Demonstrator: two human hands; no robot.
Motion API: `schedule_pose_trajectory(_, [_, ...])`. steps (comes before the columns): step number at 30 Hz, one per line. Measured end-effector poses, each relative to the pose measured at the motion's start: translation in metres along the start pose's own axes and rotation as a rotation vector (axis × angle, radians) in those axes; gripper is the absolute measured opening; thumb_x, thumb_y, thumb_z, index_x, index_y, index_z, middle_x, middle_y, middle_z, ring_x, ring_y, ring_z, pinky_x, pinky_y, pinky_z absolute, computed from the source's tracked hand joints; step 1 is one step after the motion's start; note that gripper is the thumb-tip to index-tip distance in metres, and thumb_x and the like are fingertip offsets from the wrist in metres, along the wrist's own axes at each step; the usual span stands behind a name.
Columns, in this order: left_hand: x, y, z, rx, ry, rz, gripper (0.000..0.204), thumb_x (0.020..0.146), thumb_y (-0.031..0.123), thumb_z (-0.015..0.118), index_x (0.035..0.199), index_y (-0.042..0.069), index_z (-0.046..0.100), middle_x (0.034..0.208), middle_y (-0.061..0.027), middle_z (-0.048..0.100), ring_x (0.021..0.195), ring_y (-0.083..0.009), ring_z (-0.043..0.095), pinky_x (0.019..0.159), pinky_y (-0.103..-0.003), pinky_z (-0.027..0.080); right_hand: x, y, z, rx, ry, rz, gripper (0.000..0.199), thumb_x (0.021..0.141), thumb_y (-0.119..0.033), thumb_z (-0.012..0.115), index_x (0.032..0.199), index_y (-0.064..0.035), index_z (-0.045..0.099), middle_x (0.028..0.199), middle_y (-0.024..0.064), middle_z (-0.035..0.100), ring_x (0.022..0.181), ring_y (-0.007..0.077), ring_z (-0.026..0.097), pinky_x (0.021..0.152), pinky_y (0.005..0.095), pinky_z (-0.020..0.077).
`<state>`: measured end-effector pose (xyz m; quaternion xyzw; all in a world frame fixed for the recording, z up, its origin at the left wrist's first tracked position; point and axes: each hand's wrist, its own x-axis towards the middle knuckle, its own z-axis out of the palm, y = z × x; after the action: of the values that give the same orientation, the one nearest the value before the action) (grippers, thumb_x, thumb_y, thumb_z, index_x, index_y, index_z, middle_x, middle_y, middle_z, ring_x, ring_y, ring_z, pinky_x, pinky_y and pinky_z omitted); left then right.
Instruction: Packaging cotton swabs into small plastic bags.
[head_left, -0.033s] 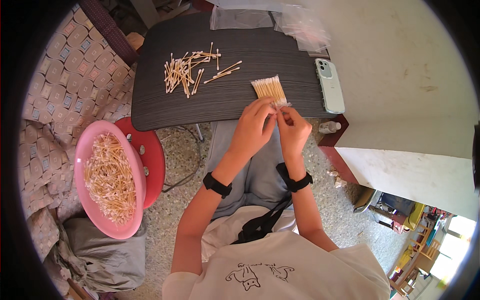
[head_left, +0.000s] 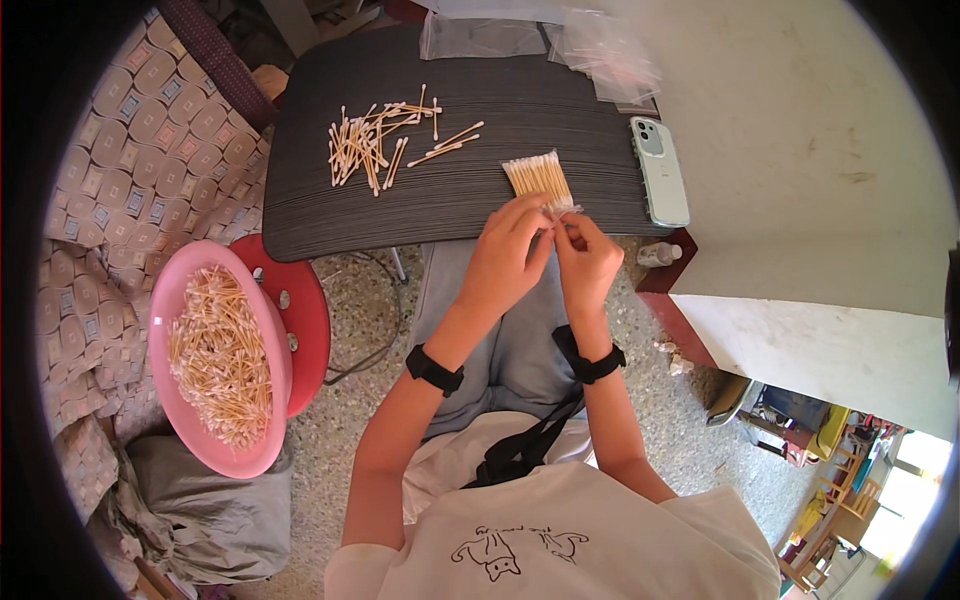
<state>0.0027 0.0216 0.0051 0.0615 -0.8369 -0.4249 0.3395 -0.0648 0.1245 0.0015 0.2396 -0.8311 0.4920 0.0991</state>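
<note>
A clear plastic bag of cotton swabs point(head_left: 540, 177) is at the near edge of the dark table, its swabs lined up side by side with white tips facing away from me. My left hand point(head_left: 516, 243) grips the near end of the bag, fingers bent over it. Close beside it, my right hand point(head_left: 588, 262) pinches the same end between thumb and fingers. Crumpled plastic shows between the fingertips; the exact closure is hidden. Further left on the table lies a loose pile of cotton swabs point(head_left: 362, 146), with a few stray cotton swabs point(head_left: 447, 146) to its right.
A pink basin point(head_left: 282, 375) full of cotton swabs rests on a red stool point(head_left: 312, 330) at the left. Clear empty bags point(head_left: 607, 55) lie at the table's point(head_left: 330, 225) far right. A pale phone point(head_left: 661, 180) sits at its right edge, beside the wall. A small bottle point(head_left: 658, 255) stands below.
</note>
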Motion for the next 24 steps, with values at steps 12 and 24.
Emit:
schedule_pose_trajectory(12, [-0.001, 0.002, -0.005, 0.163, -0.144, 0.004, 0.028, 0.085, 0.003, 0.061, 0.112, 0.002, 0.053, 0.131, -0.014, 0.057, 0.125, -0.0354, 0.049, 0.106, -0.046, 0.039, 0.03, 0.006, -0.029, -0.068, -0.079, -0.289, 0.027, 0.08, -0.003, 0.069, 0.107, -0.004, 0.069, 0.114, 0.013, 0.066, 0.097, 0.0306, 0.063, 0.079, 0.0373, 0.0501])
schedule_pose_trajectory(24, [0.005, -0.013, -0.022, 0.297, -0.161, 0.063, 0.045, 0.083, -0.001, 0.062, 0.126, 0.009, 0.057, 0.13, -0.0107, 0.059, 0.116, -0.0305, 0.058, 0.101, -0.04, 0.045, 0.046, 0.01, -0.036, 0.143, -0.546, -0.303, 0.049, 0.072, 0.004, 0.072, 0.12, -0.0022, 0.063, 0.125, 0.0139, 0.061, 0.109, 0.0321, 0.061, 0.093, 0.0357, 0.05])
